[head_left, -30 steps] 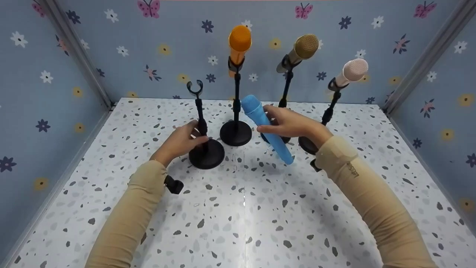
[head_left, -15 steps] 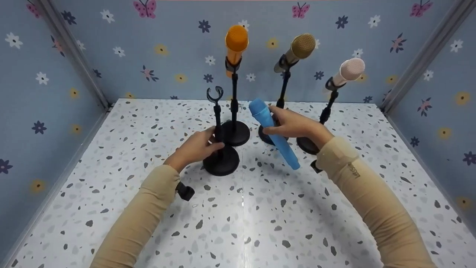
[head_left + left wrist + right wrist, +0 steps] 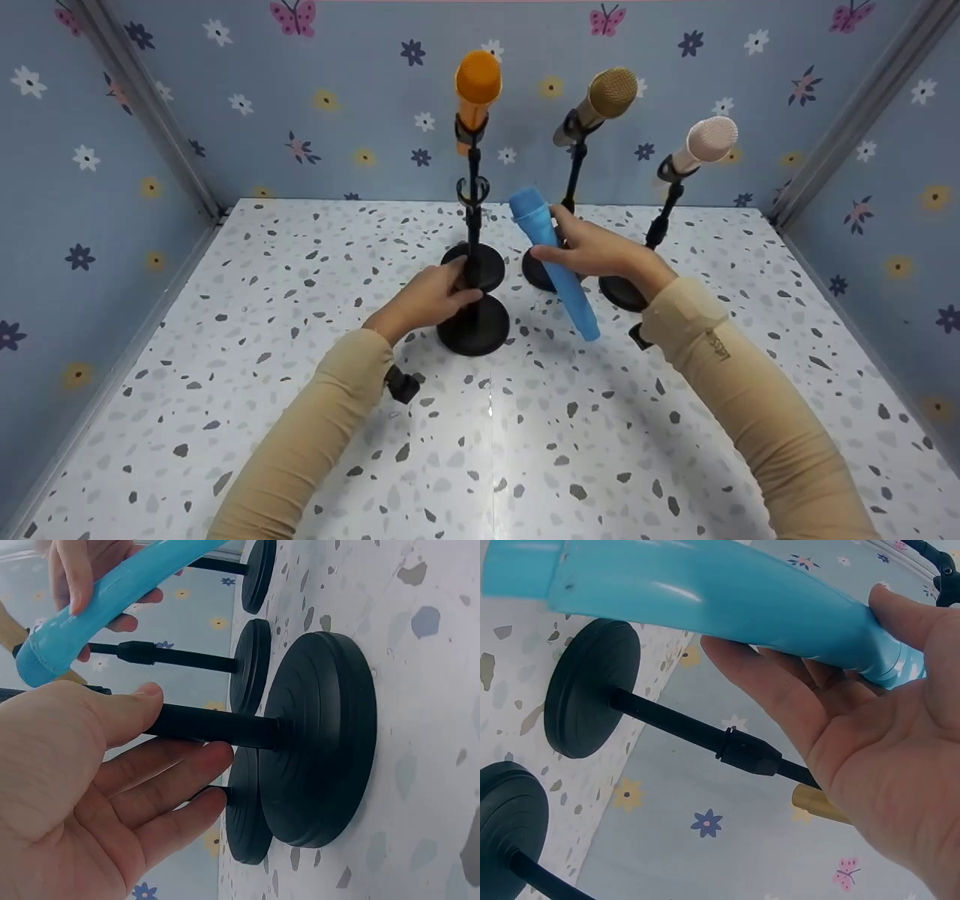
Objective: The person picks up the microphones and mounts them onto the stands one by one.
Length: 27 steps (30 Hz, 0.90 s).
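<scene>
My left hand [image 3: 431,300] holds the pole of a black microphone stand [image 3: 472,334], thumb on one side and fingers on the other. Its round base appears to rest on the table, and its C-shaped clip on top holds nothing. In the left wrist view, the stand's base [image 3: 322,742] touches or overlaps another base behind it; I cannot tell which. My right hand [image 3: 596,244] grips a blue microphone [image 3: 559,270] around its upper body, tilted with the head up and to the left. The right wrist view shows the blue microphone [image 3: 705,592] between thumb and fingers.
An orange microphone [image 3: 478,79], a gold microphone [image 3: 611,94] and a pale pink microphone [image 3: 711,140] sit in black stands along the back and right. The speckled table [image 3: 480,450] meets flowered walls [image 3: 262,90] on three sides.
My left hand has slid the microphone stand rightward and slightly nearer, so it now stands in front of the orange microphone's stand. The blue microphone has shifted slightly right in my right hand's grip.
</scene>
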{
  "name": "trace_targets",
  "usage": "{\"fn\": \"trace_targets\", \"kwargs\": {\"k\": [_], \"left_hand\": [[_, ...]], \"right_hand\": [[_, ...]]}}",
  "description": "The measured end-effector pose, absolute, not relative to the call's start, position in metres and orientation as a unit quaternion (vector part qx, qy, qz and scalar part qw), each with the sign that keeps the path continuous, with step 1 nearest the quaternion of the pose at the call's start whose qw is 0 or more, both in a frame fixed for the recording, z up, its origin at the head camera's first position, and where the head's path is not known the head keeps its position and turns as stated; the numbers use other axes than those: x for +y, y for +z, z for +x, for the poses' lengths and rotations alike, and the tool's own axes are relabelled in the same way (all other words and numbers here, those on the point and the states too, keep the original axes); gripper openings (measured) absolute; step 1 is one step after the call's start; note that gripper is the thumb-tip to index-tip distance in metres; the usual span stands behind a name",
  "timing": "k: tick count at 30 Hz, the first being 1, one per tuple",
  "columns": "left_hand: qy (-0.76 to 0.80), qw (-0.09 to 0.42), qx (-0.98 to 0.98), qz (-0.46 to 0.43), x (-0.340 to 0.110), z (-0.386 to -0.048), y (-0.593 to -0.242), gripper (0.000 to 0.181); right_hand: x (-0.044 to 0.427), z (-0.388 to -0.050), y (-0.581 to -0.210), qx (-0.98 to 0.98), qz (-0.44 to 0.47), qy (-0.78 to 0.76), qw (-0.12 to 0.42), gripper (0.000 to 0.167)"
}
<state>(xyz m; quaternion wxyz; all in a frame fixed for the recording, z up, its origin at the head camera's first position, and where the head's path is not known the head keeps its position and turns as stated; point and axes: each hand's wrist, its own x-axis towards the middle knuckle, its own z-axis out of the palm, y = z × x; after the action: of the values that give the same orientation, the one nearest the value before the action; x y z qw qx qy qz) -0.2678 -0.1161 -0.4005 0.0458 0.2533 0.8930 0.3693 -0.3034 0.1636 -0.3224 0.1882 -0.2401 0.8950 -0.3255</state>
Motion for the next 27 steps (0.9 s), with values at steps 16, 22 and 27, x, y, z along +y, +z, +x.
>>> {"fn": "trace_targets", "kwargs": {"k": [16,22,27], "left_hand": [[0.349,0.037,0.896,0.274,-0.092,-0.276,-0.401,0.032],[0.347,0.039,0.899,0.263,-0.083,-0.279,-0.401,0.025],[0.349,0.049,0.902,0.250,-0.079,-0.279,-0.400,0.035]], "right_hand": [[0.168,-0.306,-0.322,0.905,-0.236,-0.323,0.146,0.086],[0.172,-0.308,-0.323,0.911,-0.227,-0.328,0.107,0.063],[0.176,-0.307,-0.323,0.906,-0.226,-0.348,0.089,0.071]]}}
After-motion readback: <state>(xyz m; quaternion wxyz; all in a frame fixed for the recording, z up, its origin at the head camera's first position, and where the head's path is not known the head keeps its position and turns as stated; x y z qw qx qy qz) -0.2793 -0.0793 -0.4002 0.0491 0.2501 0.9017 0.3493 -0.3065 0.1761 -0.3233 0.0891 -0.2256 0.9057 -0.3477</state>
